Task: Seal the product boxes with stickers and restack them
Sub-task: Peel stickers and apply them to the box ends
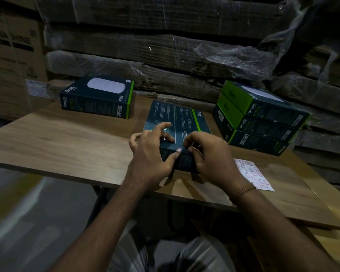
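Left of table: a wide bare stretch of the wooden table (57,142) runs from the near edge back to the single box (98,97) lying flat at the far left.
Centre: the box being handled (180,122) lies under both hands, the left hand (151,152) and right hand (208,154) crowding its near end.
Between boxes: an open lane lies either side of the centre box.
Right: a stack of boxes (259,118) three high blocks the far right corner.
Near right: the sticker sheet (253,174) lies flat, low enough to pass over.
Back: wrapped cardboard stacks (165,55) wall off the far edge.
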Tool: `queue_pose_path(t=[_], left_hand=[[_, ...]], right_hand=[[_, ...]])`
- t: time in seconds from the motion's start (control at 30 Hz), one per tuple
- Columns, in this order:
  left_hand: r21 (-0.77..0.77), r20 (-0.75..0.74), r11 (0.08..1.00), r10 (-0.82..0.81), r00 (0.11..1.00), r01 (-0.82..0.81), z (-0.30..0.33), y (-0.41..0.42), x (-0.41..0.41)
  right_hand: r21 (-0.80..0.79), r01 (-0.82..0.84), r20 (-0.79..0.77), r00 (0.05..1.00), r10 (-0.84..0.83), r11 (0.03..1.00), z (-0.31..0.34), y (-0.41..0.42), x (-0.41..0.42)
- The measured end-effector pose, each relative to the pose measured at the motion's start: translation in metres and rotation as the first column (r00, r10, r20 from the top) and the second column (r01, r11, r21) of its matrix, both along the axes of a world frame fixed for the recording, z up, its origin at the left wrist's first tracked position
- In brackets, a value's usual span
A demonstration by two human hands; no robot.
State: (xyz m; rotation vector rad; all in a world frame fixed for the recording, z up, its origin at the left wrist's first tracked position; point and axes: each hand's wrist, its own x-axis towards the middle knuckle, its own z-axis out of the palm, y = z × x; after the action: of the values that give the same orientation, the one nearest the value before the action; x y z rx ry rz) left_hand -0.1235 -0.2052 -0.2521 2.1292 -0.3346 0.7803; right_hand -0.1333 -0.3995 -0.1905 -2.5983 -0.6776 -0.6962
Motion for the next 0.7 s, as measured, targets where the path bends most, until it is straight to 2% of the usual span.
queue_pose_path(t=[0.17, 0.47, 0.7], left_hand=[[0.019, -0.009, 1.0, -0.009, 1.0, 0.009, 0.0, 0.001, -0.001], [0.027, -0.009, 1.0, -0.016, 1.0, 0.016, 0.002, 0.002, -0.003], [0.035, 0.0, 0.999, -0.025, 1.0, 0.025, 0.002, 0.002, -0.004]], right_hand=[[-0.005, -0.04, 0.111, 0.993, 0.04, 0.999, -0.02, -0.006, -0.008], [-0.092, -0.019, 0.133, 0.991, 0.031, 0.996, -0.02, 0.002, -0.007], [-0.011, 0.014, 0.184, 0.983, -0.012, 1.0, -0.025, 0.012, -0.004]])
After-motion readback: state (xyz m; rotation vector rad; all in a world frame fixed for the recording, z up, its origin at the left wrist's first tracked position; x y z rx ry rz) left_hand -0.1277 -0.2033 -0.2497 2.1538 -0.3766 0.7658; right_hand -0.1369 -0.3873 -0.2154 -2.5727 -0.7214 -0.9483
